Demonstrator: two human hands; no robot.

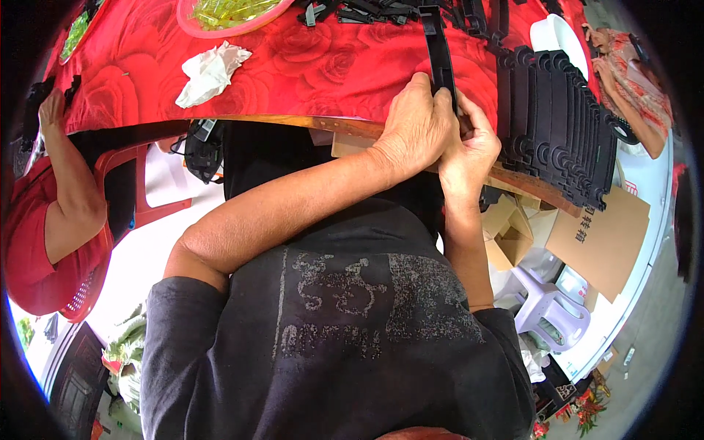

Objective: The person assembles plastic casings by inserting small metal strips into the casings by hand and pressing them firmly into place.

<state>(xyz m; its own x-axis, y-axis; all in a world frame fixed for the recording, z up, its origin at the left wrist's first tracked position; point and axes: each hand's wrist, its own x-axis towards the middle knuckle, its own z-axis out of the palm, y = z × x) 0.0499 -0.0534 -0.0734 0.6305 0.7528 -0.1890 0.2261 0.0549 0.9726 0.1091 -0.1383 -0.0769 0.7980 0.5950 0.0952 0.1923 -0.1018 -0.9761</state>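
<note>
A long black plastic strip (440, 59) stands out from between my hands, over the table's near edge. My left hand (418, 121) is closed around the strip's lower part, thumb and fingers pressed on it. Just to the right, my right hand (473, 150) is closed at the strip's lower end, its fingers bent and touching the left hand. The strip's very end is hidden by my fingers. Right beside my hands, many similar black strips (546, 117) lie side by side in a row at the table's right edge.
The table has a red rose-patterned cloth (308, 73). On it are a crumpled white tissue (213, 73), a pink bowl (192, 28) of yellowish pieces, loose black parts (367, 11) and a white bowl (543, 33). A person in red (66, 213) sits left; cardboard (605, 235) and a purple stool (554, 308) stand right.
</note>
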